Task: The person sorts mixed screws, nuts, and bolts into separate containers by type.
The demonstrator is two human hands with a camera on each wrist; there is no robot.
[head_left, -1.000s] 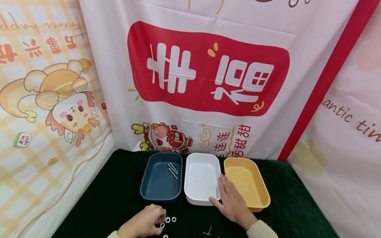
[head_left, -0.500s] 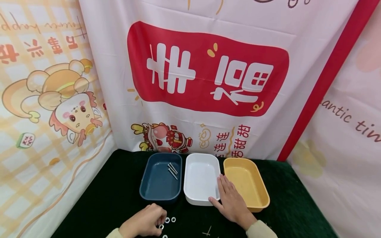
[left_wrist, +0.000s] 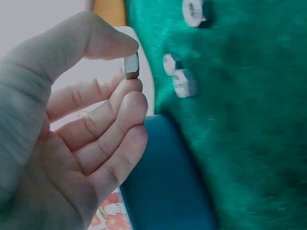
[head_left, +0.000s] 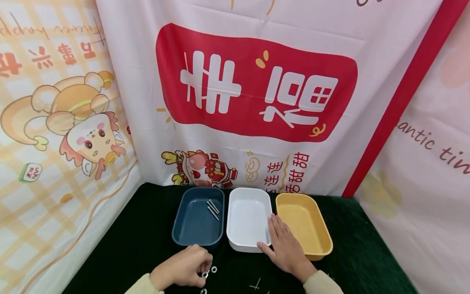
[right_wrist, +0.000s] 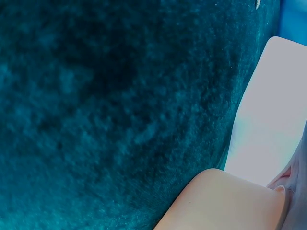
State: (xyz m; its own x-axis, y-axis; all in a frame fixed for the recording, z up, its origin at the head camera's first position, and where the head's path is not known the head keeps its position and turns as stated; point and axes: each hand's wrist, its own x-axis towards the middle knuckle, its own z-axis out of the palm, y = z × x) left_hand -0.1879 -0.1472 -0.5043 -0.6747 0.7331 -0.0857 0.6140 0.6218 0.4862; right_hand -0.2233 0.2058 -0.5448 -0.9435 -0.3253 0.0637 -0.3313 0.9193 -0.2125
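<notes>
My left hand (head_left: 185, 267) is low over the dark green cloth, in front of the blue tray (head_left: 180, 239). In the left wrist view its thumb and index finger pinch a metal hex nut (left_wrist: 131, 66), held on edge. Loose nuts lie on the cloth close by: one nut (head_left: 214, 269) just beyond the fingertips and another nut (head_left: 203, 291) nearer the front. My right hand (head_left: 288, 249) lies flat with straight fingers over the neighbouring rims of the white tray (head_left: 244, 247) and the yellow tray (head_left: 324, 241), holding nothing.
Several long bolts (head_left: 213, 209) lie inside the blue tray. Thin screws (head_left: 255, 284) rest on the green cloth (head_left: 367, 253) between the hands, near the front. Behind the row of trays hangs a white printed curtain (head_left: 323, 163).
My left hand has shifted slightly right and up, and its fingers now pinch a nut off the cloth. The right hand stays where it was.
</notes>
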